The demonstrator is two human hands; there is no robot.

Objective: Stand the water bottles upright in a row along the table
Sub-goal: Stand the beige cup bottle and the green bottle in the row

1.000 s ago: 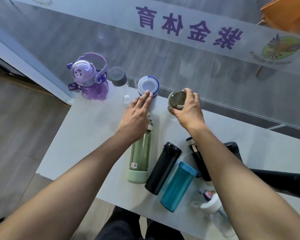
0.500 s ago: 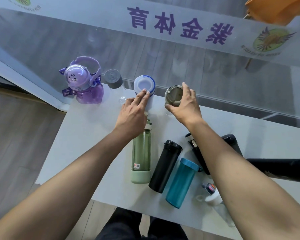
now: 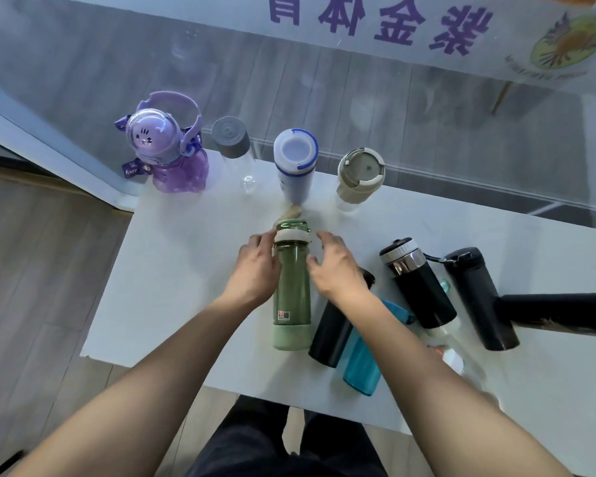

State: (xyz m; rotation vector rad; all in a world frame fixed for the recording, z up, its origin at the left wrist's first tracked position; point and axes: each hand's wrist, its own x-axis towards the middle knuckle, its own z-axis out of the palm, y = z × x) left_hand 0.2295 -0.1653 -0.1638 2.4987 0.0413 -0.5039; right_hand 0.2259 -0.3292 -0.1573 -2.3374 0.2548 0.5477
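**Four bottles standing, the rest lying flat**

Four bottles stand upright in a row along the far edge of the white table (image 3: 186, 270), in the upper middle of the frame. From left to right they are a purple bottle (image 3: 172, 156) with a cartoon face on its domed lid, a clear bottle (image 3: 234, 149) with a grey cap, a white bottle (image 3: 296, 163) with a blue-trimmed lid, and a beige-lidded bottle (image 3: 358, 177).

In the centre of the frame a green bottle (image 3: 292, 290) lies on its side, its white cap pointing toward the row and its pale green base toward the near edge. The left hand (image 3: 257, 270) sits against the left side of its upper body, fingers curled toward the cap. The right hand (image 3: 338, 266) is at its right side, fingers spread and loosely bent beside the neck. Both hands are blurred, so whether either one really grips the bottle cannot be told.

To the right, other bottles lie flat in a loose cluster: a black bottle (image 3: 331, 335) just beside the green one, a teal bottle (image 3: 362, 363) partly under the right forearm, a black bottle with a silver collar (image 3: 420, 284), and a dark flask (image 3: 479, 297) in the right part of the frame.
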